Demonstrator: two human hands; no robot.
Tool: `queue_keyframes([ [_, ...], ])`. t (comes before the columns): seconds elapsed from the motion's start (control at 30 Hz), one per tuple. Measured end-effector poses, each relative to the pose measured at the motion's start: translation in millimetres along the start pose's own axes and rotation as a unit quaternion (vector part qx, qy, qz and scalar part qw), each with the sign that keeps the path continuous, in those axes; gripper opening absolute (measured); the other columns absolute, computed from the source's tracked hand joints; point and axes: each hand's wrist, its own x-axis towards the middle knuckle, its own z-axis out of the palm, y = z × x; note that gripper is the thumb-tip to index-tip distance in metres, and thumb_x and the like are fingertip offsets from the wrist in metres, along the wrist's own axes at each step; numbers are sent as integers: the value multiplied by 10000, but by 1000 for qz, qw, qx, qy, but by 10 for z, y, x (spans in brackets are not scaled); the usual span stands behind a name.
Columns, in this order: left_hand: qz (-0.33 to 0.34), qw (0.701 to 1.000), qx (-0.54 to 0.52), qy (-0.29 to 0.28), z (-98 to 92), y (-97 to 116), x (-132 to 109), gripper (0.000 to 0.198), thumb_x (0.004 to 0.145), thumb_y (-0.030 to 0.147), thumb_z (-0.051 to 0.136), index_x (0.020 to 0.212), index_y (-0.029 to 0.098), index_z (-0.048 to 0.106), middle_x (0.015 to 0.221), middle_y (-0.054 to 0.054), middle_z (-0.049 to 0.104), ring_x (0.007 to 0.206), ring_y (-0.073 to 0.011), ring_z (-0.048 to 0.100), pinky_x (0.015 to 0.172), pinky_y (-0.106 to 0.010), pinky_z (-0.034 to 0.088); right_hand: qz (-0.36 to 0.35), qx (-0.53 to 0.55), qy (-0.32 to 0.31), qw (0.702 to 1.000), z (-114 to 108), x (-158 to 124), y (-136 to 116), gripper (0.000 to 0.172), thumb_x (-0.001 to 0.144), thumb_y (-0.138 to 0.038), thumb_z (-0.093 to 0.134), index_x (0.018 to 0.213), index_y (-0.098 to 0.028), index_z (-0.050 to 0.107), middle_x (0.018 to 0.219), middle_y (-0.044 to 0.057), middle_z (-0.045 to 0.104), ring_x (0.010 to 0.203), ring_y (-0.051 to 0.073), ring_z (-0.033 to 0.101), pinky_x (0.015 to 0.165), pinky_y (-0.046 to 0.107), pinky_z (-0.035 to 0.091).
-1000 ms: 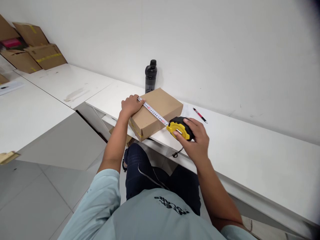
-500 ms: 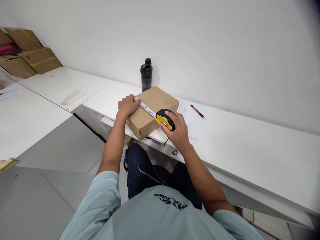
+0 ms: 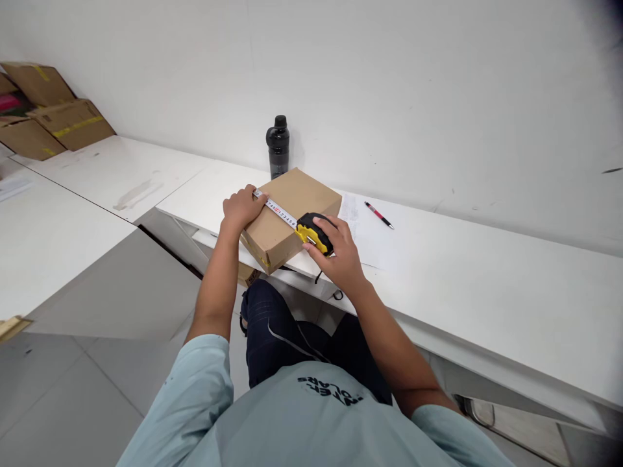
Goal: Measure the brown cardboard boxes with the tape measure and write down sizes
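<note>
A closed brown cardboard box [image 3: 292, 188] lies at an angle on the white table, its near corner at the front edge. Across its top runs the pulled-out blade of a black and yellow tape measure [image 3: 314, 232]. My right hand [image 3: 341, 254] is closed around the tape measure's case at the box's right side. At the left edge of the box, my left hand [image 3: 243, 209] pinches the free end of the blade, thumb on top; the fingers' undersides are hidden.
Behind the box a dark shaker bottle [image 3: 278, 149] stands by the wall. A red and black pen [image 3: 379, 215] lies on a white paper sheet [image 3: 370, 240] to the right. Several cardboard boxes [image 3: 73, 123] are stacked at the far left of the white table [image 3: 487, 285].
The view has shifted slightly, so everything sits a little further left. Both hands keep their hold on the tape measure, and the blade still spans the box top.
</note>
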Motion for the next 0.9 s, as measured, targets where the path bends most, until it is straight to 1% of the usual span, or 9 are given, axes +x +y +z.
queue_keyframes([
  [0.1,-2,1000,-2,-6,-11,-11,27,579,976,632,430,1372,275,654,1422,-186,699,1275,-485,626,1033,-603,432,-9,25,-24,999,-14,-61,19,664,976,-596,648,1567,-337,489,1613,155,463,1502,328,509,1216,580,486],
  [0.2,-11,1000,3,-10,-25,-7,51,583,973,627,419,1377,277,653,1434,-179,696,1288,-483,622,1042,-604,429,46,97,-18,994,-16,-137,187,752,1023,-663,499,1675,-359,279,1705,162,361,1541,313,474,1160,556,531],
  [0.3,-20,1000,9,-9,-38,7,63,605,953,656,433,1378,286,652,1432,-175,697,1294,-480,622,1047,-599,431,157,163,85,970,-113,-154,611,691,1061,-643,374,1674,-376,201,1640,160,452,1441,278,580,1024,498,607],
  [0.37,-20,1000,11,-8,-45,15,68,620,943,669,438,1381,285,651,1426,-178,699,1294,-484,623,1049,-605,432,236,114,169,950,-262,-123,1009,671,1034,-638,437,1624,-346,307,1612,153,479,1426,272,579,1053,511,580],
  [0.43,-18,1000,8,-7,-53,19,77,617,942,668,439,1372,281,656,1411,-186,705,1284,-491,626,1044,-617,433,310,15,187,932,-453,-85,1424,667,1007,-590,485,1580,-261,396,1630,181,456,1470,280,524,1136,516,515],
  [0.6,-25,1000,-12,-10,-79,29,80,566,920,664,513,1307,285,679,1393,-201,711,1262,-512,626,1034,-643,431,439,-208,16,874,-831,-123,2070,695,943,-431,518,1539,-74,480,1598,285,485,1513,372,428,1252,584,352],
  [0.73,-36,999,-16,-13,-83,50,16,498,918,657,551,1261,319,678,1355,-134,733,1274,-452,626,1051,-551,439,441,-235,-43,865,-857,-312,2185,638,941,-399,480,1433,-6,580,1497,351,538,1484,454,411,1252,671,250],
  [0.8,-22,999,-29,-16,-60,48,12,473,928,639,559,1251,314,673,1326,-116,739,1248,-425,634,1047,-517,442,425,-300,-57,852,-816,-374,2241,621,971,-440,416,1432,-67,600,1507,317,535,1478,459,409,1234,691,248],
  [0.9,-32,999,-31,-20,-34,42,24,482,938,649,548,1272,320,663,1316,-114,733,1226,-428,634,1023,-514,444,424,-314,-78,846,-769,-364,2302,683,977,-458,420,1546,-91,508,1565,298,503,1513,444,392,1247,659,252],
])
